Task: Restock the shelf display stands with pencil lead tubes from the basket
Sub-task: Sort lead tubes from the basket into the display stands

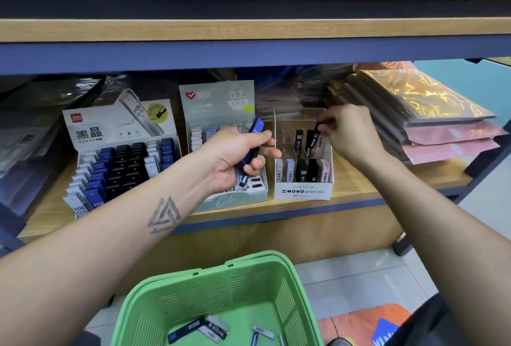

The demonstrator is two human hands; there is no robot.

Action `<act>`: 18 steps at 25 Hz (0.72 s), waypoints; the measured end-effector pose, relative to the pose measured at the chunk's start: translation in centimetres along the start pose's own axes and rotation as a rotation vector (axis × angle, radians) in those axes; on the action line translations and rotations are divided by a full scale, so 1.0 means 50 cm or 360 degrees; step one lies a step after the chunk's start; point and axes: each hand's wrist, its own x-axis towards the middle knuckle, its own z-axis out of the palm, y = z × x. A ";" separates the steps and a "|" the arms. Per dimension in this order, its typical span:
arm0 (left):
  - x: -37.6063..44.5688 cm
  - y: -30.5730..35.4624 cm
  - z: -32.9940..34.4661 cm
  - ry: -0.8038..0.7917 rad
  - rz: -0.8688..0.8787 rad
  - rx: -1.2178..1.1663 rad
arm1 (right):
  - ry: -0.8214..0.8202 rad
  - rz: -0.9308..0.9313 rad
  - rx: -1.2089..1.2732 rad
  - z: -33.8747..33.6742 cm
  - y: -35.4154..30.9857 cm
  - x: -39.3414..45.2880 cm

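Right now your right hand [351,135] pinches a black lead tube [313,139] over the back row of the MONO display stand [302,192] on the shelf [359,179]. Your left hand [235,157] grips several blue tubes [255,135] beside it. More tubes [199,327] lie in the green basket [210,282] below.

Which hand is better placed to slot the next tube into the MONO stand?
Right hand: it pinches a black tube directly over the MONO stand. The left hand grips blue tubes beside it.
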 end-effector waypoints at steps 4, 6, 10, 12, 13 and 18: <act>0.003 -0.005 0.001 -0.0017 0.0000 0.0032 | -0.0110 0.0025 -0.0118 0.017 0.009 0.003; 0.004 -0.005 0.001 -0.0021 -0.0003 0.0034 | -0.0172 0.0074 -0.0088 0.022 0.010 0.003; 0.001 -0.005 0.004 -0.0043 -0.0021 0.0038 | -0.0184 0.0101 -0.0074 0.034 0.006 -0.003; -0.002 -0.005 0.005 -0.0054 -0.0024 0.0043 | -0.0193 0.0080 -0.0186 0.038 0.006 -0.004; -0.003 -0.004 0.004 -0.0059 -0.0023 0.0042 | -0.0188 0.0076 -0.0237 0.037 0.006 -0.003; -0.003 -0.007 0.001 -0.0098 -0.0022 0.0075 | -0.0105 0.0107 -0.0092 0.021 -0.014 -0.003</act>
